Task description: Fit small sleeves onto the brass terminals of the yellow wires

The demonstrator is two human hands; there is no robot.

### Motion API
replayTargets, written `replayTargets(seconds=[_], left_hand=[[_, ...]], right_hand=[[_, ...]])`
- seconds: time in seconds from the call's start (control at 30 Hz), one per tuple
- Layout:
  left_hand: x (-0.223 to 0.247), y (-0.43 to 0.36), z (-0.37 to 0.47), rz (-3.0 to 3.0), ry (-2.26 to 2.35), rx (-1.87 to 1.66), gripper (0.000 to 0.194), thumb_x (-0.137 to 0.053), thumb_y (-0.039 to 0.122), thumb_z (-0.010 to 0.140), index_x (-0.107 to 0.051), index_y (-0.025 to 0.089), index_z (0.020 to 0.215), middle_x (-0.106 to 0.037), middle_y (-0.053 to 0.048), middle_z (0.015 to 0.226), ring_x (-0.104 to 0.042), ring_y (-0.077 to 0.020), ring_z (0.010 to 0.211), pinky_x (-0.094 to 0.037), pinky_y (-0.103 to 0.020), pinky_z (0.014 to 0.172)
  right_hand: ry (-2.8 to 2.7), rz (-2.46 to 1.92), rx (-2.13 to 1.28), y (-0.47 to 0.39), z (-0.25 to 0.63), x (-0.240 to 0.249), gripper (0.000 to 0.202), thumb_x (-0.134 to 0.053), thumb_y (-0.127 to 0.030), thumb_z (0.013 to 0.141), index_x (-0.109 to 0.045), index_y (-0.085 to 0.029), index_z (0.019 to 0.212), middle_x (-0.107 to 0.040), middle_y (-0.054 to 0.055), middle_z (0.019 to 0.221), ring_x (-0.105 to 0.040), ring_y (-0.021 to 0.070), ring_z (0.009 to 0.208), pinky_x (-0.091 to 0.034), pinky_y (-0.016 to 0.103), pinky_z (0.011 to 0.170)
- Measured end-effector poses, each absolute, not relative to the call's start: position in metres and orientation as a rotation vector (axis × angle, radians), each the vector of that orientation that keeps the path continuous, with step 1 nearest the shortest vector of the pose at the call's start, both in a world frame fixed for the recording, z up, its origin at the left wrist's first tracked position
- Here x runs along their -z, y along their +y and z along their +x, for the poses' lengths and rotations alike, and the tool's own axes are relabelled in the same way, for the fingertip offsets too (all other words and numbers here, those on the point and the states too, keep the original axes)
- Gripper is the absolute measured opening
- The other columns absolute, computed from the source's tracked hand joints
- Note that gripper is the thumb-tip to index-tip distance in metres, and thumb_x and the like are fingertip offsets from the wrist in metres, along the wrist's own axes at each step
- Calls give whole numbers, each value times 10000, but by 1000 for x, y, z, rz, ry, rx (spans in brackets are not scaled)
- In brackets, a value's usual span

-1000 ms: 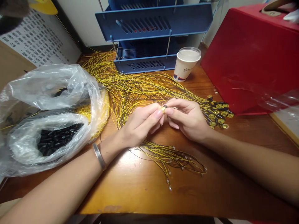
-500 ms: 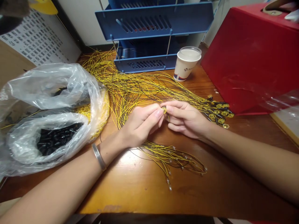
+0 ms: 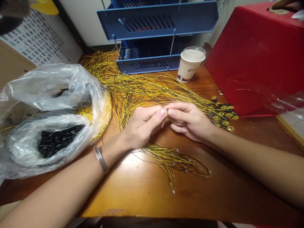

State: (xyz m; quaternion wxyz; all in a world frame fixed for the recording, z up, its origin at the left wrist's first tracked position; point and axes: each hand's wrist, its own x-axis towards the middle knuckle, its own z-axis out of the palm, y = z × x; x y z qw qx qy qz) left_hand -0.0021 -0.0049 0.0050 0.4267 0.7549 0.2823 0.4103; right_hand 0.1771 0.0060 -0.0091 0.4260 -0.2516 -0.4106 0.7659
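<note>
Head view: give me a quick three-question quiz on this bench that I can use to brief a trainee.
1. True or false: the fingertips of the left hand and right hand meet at a small piece.
2. The nearer opening of the clear plastic bag shows: (a) paper cups, (b) black pieces, (c) red blocks.
3. Fill in the colour: the wire ends lying near the red box carry ____ hexagonal caps.

Key: 1 true; 2 b; 3 yellow.
</note>
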Motion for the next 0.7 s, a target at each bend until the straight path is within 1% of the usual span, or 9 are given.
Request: replayTargets(seconds=[0.07, 0.13, 0.2, 0.27, 0.37, 0.47, 0.6, 0.7], left_hand=[[-5, -5, -3, 1874, 728, -997, 428, -402, 317, 1042, -513, 159, 659, -465, 35, 523, -411, -79, 475, -319, -243, 484], [-4, -4, -3, 1876, 749, -982, 442, -385, 341, 1046, -517, 162, 664, -469, 30, 522, -422, -88, 484, -330, -250, 496], [-3, -3, -2, 1896, 779, -987, 451, -398, 354, 1040, -505, 164, 645, -483, 22, 543, -441, -95, 517, -352, -258, 535], [-3, -2, -1, 1905, 826, -988, 450, -422, 355, 1029, -486, 165, 626, -487, 18, 562, -444, -98, 540, -354, -267, 560], [-2, -2, -2, 1890, 867, -961, 437, -425, 358, 1023, -479, 166, 634, -486, 18, 575, -440, -101, 546, -348, -273, 564], [-2, -1, -3, 1881, 841, -939, 411, -415, 369, 1024, -491, 167, 673, -499, 16, 594, -451, -107, 559, -362, -274, 575], [-2, -1, -5, 1883, 813, -939, 387, -419, 379, 1017, -501, 170, 702, -510, 10, 607, -464, -119, 574, -371, -275, 576], [-1, -1, -5, 1863, 793, -934, 384, -416, 383, 1019, -503, 170, 711, -509, 12, 604, -463, -116, 559, -375, -274, 570]], right_hand=[[-1055, -621, -1864, 6, 177, 12, 97, -818, -251, 751, -806, -243, 847, -477, -76, 516, -230, -5, 384, -156, 143, 332], [-1113, -634, -1754, 5, 177, 16, 109, -800, -250, 777, -806, -253, 886, -553, -53, 598, -271, -6, 391, -162, 153, 337], [-1196, -664, -1593, 3, 176, 18, 119, -789, -250, 791, -803, -249, 909, -627, -22, 724, -338, -1, 421, -199, 163, 347], [-1273, -709, -1424, 1, 175, 17, 115, -790, -241, 785, -799, -231, 899, -662, 0, 805, -395, 13, 463, -247, 170, 365], [-1355, -798, -1218, -4, 172, 11, 97, -777, -219, 785, -793, -215, 880, -685, 22, 831, -477, 48, 537, -315, 181, 400], [-1414, -865, -1059, -8, 170, 7, 90, -753, -216, 805, -791, -225, 885, -695, 34, 852, -561, 87, 627, -396, 209, 459], [-1501, -917, -863, -10, 171, 8, 103, -739, -245, 824, -794, -238, 911, -708, 46, 873, -610, 130, 714, -487, 261, 566], [-1554, -927, -771, -10, 172, 10, 130, -733, -247, 835, -798, -244, 947, -714, 48, 874, -631, 158, 804, -514, 283, 640]])
